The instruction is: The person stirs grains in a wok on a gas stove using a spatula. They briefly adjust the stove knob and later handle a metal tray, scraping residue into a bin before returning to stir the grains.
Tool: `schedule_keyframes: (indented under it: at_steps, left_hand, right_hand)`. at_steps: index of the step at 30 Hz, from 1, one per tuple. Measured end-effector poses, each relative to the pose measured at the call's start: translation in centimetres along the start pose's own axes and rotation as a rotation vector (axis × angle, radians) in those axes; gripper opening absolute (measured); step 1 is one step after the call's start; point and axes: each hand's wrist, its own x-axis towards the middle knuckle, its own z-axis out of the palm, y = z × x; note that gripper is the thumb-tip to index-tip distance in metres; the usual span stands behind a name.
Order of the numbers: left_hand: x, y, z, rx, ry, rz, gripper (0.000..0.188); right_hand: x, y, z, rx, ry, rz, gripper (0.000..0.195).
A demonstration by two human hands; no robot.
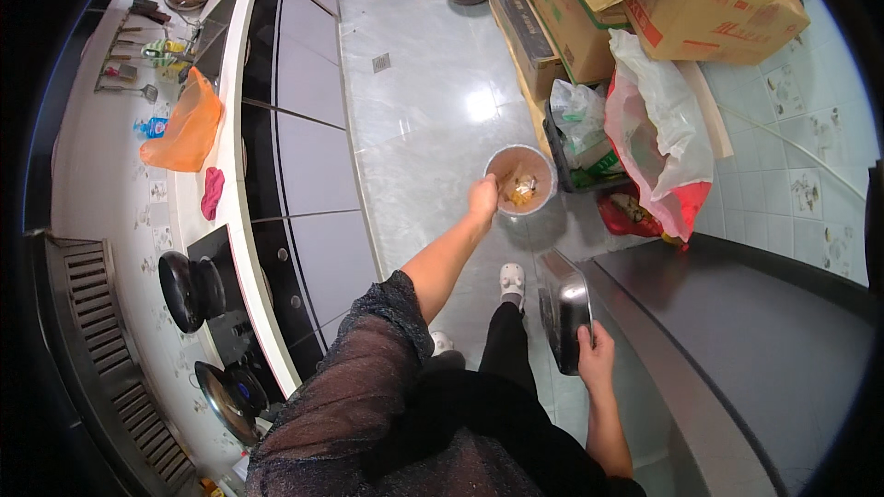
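My left hand (483, 199) grips the near rim of a round bin (541, 183), seen from above with a brownish inside. Some yellowish and whitish scraps (523, 190) lie at its bottom. Whether the bin rests on the floor or is lifted, I cannot tell. In my right hand (598, 357) is a shiny rectangular metal pan (572, 304), held by its rim and turned up on its side. Its inside faces away from the camera. The pan is beside my right leg, apart from the bin.
At left runs a counter with an orange plastic bag (190, 128), a pink cloth (213, 193) and a wok (181, 292) by the hob. Cardboard boxes (718, 21), a black crate (554, 145) and a red-and-white bag (680, 131) stand at right. A dark tabletop (746, 317) flanks my right arm.
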Motion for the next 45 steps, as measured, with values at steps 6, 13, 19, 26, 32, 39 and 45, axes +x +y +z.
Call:
schedule_keyframes:
  at_steps: [6,13,19,26,32,39,45]
  left_hand:
    - [2.9,-1.3,0.4,0.001,-0.184,-0.005,0.023]
    - [2.5,0.6,1.2,0.054,-0.273,-0.162,0.034]
    - [3.7,0.5,1.2,-0.141,-0.275,-0.189,0.029]
    - [4.1,1.0,1.4,0.099,-0.288,-0.011,0.029]
    - [4.8,0.0,2.4,0.178,-0.197,0.237,0.017]
    - [4.0,-0.2,1.8,0.065,-0.166,0.1,0.008]
    - [-2.2,-0.8,-3.4,0.141,-0.092,-0.051,0.035]
  right_hand:
    - [1.5,-1.5,-0.3,-0.03,-0.074,0.076,0.021]
    - [2.4,-0.1,-0.1,0.018,-0.076,0.063,0.021]
    - [2.6,-0.2,0.5,0.02,-0.05,0.015,0.023]
    - [2.7,-0.1,0.2,0.007,-0.073,-0.003,0.024]
    - [2.6,-0.5,-0.3,0.036,-0.07,-0.008,0.022]
    - [2.6,-0.3,-0.6,0.026,-0.096,0.028,0.02]
    - [3.2,-3.5,2.0,-0.133,-0.218,-0.196,0.012]
